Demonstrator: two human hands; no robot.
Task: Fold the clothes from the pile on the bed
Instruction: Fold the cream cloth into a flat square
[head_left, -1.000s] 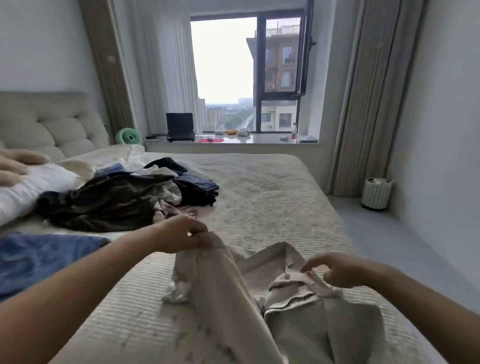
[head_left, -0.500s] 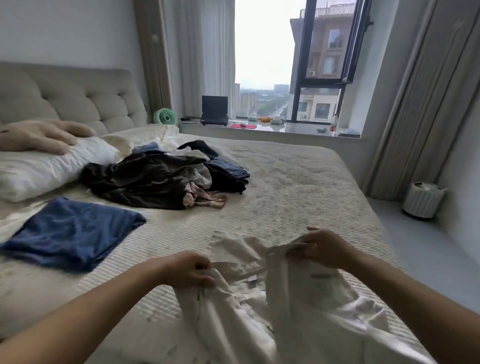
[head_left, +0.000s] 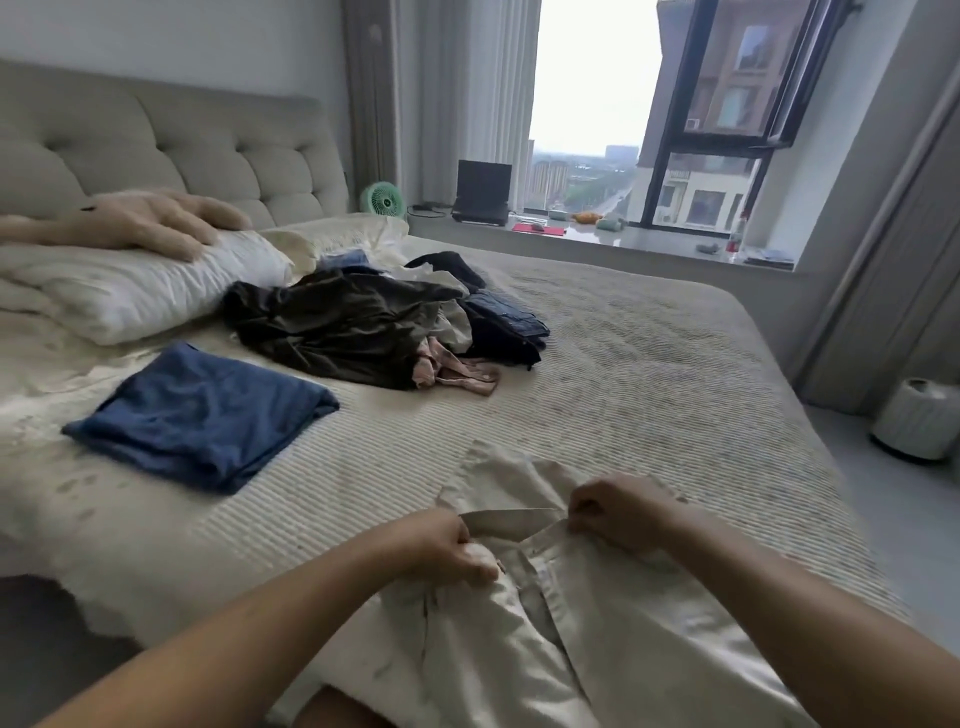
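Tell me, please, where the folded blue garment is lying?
In the head view, the folded blue garment lies left on the bed, below the white pillow, beside the dark clothes pile.

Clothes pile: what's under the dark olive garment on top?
Under the dark olive garment a pink piece, white fabric and navy clothing stick out. Anything beneath its middle is covered.

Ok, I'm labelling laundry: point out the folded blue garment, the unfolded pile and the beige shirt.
folded blue garment (head_left: 200, 415), head view, top face
unfolded pile (head_left: 343, 325), head view, dark garment
beige shirt (head_left: 623, 639), head view, front panel

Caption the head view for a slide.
Both hands grip a beige garment; unfolded pile waits behind.
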